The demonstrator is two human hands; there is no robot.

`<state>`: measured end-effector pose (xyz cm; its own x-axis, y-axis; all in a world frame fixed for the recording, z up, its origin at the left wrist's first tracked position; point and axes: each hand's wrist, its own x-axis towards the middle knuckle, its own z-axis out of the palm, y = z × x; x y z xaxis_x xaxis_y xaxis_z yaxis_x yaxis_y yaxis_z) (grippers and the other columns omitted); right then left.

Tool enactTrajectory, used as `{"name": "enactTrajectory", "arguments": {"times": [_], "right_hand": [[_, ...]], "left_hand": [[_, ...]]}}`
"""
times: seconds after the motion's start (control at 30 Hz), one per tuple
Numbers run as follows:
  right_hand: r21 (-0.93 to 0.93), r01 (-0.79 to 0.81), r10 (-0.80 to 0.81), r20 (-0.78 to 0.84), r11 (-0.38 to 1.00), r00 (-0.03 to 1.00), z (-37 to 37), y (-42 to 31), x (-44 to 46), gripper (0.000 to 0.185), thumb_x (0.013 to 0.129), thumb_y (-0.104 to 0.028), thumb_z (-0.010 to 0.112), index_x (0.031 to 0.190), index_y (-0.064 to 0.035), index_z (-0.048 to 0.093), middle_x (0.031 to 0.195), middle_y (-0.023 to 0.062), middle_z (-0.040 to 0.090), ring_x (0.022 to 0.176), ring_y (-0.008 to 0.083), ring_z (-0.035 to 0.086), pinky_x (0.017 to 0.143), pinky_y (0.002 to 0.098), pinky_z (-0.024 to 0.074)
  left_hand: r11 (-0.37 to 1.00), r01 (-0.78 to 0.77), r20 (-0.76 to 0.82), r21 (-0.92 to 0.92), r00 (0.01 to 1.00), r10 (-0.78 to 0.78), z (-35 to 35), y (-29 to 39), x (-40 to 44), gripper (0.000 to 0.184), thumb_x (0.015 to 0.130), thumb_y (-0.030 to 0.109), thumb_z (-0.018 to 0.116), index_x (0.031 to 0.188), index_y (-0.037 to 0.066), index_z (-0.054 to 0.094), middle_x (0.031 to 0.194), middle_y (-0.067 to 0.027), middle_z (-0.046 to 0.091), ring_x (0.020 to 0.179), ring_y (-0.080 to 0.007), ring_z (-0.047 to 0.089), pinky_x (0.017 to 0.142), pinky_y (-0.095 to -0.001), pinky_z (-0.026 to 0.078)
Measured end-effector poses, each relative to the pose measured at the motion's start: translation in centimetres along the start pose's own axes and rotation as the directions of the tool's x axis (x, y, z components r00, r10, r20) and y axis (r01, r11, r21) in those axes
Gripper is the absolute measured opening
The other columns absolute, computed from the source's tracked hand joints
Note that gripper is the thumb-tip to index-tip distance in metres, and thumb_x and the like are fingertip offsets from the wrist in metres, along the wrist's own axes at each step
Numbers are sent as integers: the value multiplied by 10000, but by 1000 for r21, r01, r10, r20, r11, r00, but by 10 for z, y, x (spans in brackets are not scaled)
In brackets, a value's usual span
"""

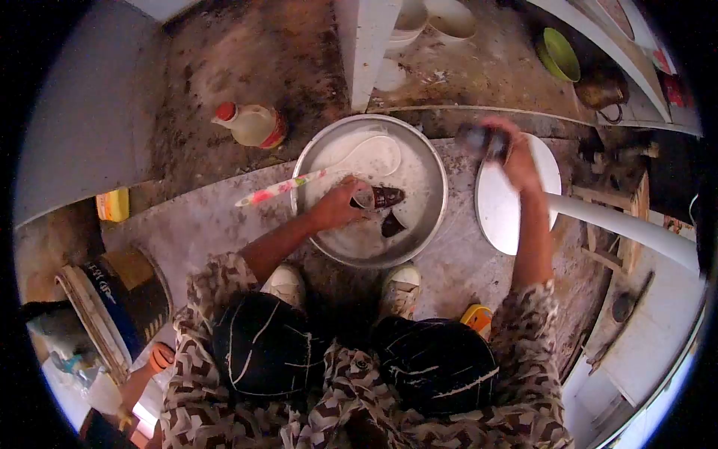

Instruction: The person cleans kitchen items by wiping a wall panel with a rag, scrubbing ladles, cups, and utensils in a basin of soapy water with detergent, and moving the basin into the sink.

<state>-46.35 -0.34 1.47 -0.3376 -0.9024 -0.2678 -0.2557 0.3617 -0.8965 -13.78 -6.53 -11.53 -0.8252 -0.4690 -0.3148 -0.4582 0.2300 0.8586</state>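
A round metal basin (443,183) holds pale, frothy liquid, with a ladle (280,187) lying across its left rim, its handle flower-patterned. Inside the basin, my left hand (344,203) is closed on a small clear glass (364,197). Beside that glass are a dark brown glass (389,197) and another dark piece (391,224) partly in the liquid. To the right of the basin, my right hand (510,150) is raised over a white round lid (497,202), gripping a dark object (485,142) that is blurred by motion.
A red-capped bottle (254,125) stands behind the basin at the left. White bowls (451,19) and a green bowl (559,55) are at the back. A bucket (134,292) is at the left, near another person's hand (160,356). A white pipe (628,224) crosses the right side.
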Motion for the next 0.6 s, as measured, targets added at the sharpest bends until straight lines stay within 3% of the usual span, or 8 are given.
{"name": "enactTrajectory", "arguments": {"times": [0.07, 0.1, 0.13, 0.23, 0.33, 0.43, 0.47, 0.6], "right_hand": [[141, -120, 82, 250, 983, 965, 39, 24, -31, 366, 710, -3, 514, 1063, -86, 563, 908, 22, 606, 782, 159, 562, 608, 251, 480], [-236, 222, -150, 288, 946, 946, 54, 52, -36, 417, 665, 35, 534, 1069, -66, 554, 893, 72, 605, 755, 166, 564, 621, 288, 501], [-119, -112, 146, 330, 987, 933, 74, 49, -43, 471, 645, 30, 577, 1108, -32, 515, 925, 144, 600, 743, 232, 589, 656, 366, 505], [-739, 184, -125, 135, 648, 983, 122, 69, -51, 543, 685, -41, 591, 1199, -24, 418, 1024, 221, 550, 767, 339, 596, 697, 438, 490], [-731, 30, -116, -68, 682, 991, 149, 57, -47, 602, 744, -156, 579, 1266, -18, 312, 1102, 255, 488, 835, 420, 562, 715, 458, 479], [-659, 135, -137, 48, 740, 989, 158, 25, -56, 596, 802, -247, 533, 1292, -31, 270, 1134, 254, 465, 863, 416, 564, 697, 464, 483], [-613, 6, 45, 68, 790, 997, 156, 12, -56, 584, 820, -284, 519, 1292, -32, 284, 1169, 263, 447, 980, 415, 520, 799, 463, 448], [-639, 200, -231, 35, 743, 972, 160, 71, -45, 619, 780, -337, 576, 1274, -48, 340, 1231, 284, 384, 1134, 437, 385, 937, 465, 338]], "left_hand": [[988, -148, 92, 52, 986, 142, 0, -12, 4, 395, 674, 175, 713, 1009, 87, 523, 1047, -157, 471, 1072, -305, 438, 898, -380, 368], [972, -222, 141, 74, 967, 210, 1, -17, 4, 423, 659, 164, 726, 1017, 83, 514, 1032, -154, 479, 1064, -300, 446, 889, -371, 376], [976, -218, 86, 26, 973, 215, 2, -17, 3, 390, 652, 200, 728, 962, 66, 534, 1014, -146, 484, 1020, -297, 459, 871, -368, 381], [985, -158, -42, -67, 987, 156, 6, -14, -1, 391, 638, 279, 731, 890, 28, 568, 976, -134, 492, 930, -297, 488, 842, -366, 389], [999, -46, -125, -5, 991, 45, 5, -15, -3, 511, 652, 293, 723, 1034, 22, 517, 997, -160, 487, 956, -321, 484, 875, -373, 377], [992, -11, -229, 124, 973, 39, 16, -20, -1, 696, 681, 294, 702, 1224, 16, 368, 1092, -211, 452, 1053, -354, 448, 932, -382, 346], [990, 26, -231, 140, 973, 7, 15, -14, -3, 752, 693, 293, 694, 1269, 11, 301, 1140, -231, 423, 1092, -365, 424, 948, -384, 334], [973, 118, -174, 200, 981, -84, 7, 10, -11, 818, 723, 255, 666, 1333, 9, 179, 1283, -275, 282, 1172, -399, 349, 970, -403, 315]]}}
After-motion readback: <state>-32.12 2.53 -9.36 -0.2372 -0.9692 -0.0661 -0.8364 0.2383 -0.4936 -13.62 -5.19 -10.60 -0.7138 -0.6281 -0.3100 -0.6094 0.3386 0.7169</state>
